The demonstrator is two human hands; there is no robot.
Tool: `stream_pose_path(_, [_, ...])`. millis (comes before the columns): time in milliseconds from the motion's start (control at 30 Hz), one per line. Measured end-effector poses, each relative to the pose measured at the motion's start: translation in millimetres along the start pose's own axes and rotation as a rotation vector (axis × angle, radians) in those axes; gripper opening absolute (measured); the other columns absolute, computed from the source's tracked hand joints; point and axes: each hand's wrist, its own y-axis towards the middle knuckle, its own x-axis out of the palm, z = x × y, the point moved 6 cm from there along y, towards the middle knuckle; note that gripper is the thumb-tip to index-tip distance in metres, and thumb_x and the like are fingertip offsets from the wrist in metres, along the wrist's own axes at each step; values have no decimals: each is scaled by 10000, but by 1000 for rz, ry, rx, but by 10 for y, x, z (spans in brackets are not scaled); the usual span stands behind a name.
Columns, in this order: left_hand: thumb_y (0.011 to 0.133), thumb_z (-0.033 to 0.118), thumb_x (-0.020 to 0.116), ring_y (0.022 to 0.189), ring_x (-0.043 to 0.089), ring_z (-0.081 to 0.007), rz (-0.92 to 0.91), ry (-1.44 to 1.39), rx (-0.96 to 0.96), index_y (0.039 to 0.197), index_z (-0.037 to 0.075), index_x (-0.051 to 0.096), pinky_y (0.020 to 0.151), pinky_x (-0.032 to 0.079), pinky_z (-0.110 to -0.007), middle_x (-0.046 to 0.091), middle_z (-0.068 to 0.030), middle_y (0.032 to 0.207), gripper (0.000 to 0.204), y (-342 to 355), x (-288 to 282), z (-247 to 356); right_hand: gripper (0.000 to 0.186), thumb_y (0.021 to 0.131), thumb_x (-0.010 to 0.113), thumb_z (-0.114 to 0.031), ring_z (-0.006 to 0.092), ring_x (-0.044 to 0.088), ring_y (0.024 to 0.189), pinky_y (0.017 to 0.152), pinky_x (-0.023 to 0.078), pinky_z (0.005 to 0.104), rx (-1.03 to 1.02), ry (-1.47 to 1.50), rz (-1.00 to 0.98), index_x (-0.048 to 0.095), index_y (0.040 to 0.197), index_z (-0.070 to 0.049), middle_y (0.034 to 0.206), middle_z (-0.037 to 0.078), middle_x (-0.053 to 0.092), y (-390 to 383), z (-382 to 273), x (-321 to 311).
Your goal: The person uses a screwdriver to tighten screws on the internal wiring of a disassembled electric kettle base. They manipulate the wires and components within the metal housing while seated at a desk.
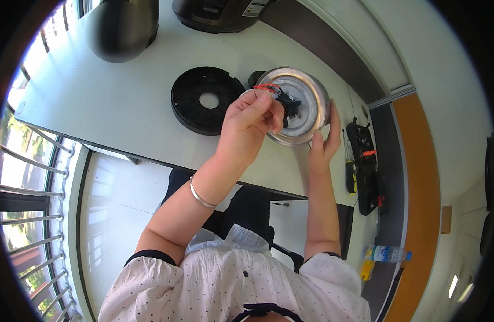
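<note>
A round steel kettle body (pixel 317 96) stands bottom up on the white table, with a black fitting (pixel 291 107) at the middle of its underside. Thin red wires (pixel 267 86) come out of that fitting. My left hand (pixel 252 115) is over the kettle's left side, thumb and fingers pinched together beside the wires; the fingers hide what is between them. On the right, my right hand (pixel 326 142) grips the kettle's wall, thumb in front and fingers along the side. Left of the kettle lies a round black base cover (pixel 189 102) with a hole in its middle.
A dark rounded appliance (pixel 121 32) and a dark cooker (pixel 214 13) stand at the back. To the right lie a yellow-and-black screwdriver (pixel 350 177) and an open black tool case (pixel 360 142). A bottle of yellow liquid (pixel 368 265) is at the lower right. Window bars run along the left.
</note>
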Motion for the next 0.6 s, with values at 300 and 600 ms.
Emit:
stream_pose_path(300, [791, -51, 664, 648, 544, -64, 287, 494, 452, 811, 20, 549, 569, 425, -197, 607, -24, 752, 136, -338, -59, 392, 770, 834, 569, -510, 295, 496, 1177, 977, 387, 380, 32, 36, 7, 423, 1332, 60, 1320, 212, 484, -28, 30, 10])
stream_pose_path(600, [698, -70, 708, 628, 532, -114, 25, 1240, 528, 722, 29, 566, 577, 434, -235, 590, -23, 724, 175, -553, -37, 334, 807, 819, 552, -544, 263, 497, 1189, 991, 377, 367, 68, 102, -25, 422, 1340, 60, 1332, 194, 490, -14, 61, 27])
